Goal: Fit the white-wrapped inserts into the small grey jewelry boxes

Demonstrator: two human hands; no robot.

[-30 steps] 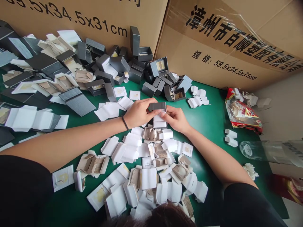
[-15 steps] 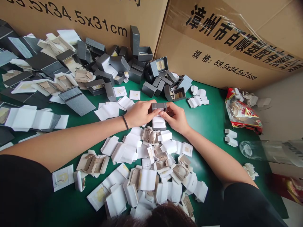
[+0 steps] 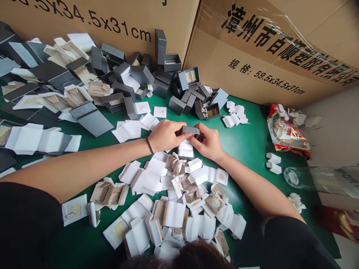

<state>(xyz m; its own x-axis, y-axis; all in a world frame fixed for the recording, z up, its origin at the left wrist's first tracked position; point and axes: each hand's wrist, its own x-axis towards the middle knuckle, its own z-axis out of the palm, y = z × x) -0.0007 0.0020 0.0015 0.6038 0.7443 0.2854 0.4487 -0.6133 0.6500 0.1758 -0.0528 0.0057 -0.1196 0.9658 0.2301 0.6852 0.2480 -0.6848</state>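
Left hand (image 3: 165, 135) and right hand (image 3: 209, 144) pinch one small grey box (image 3: 191, 130) in their fingers, mid-tabletop (image 3: 246, 142). White inserts (image 3: 174, 213) crowd the near edge, grey boxes (image 3: 140, 74) pile against two cartons (image 3: 84, 22) at the far edge.

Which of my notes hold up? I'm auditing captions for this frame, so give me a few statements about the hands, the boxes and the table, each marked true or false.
1. The left hand and right hand both grip a small grey box. True.
2. The table top is red. False: it is green.
3. A dark band sits on the left wrist. True.
4. The heap of grey boxes lies nearest the person. False: it lies at the far side against the cardboard cartons; white inserts lie nearest.
5. A red bag lies to the right of the hands. True.
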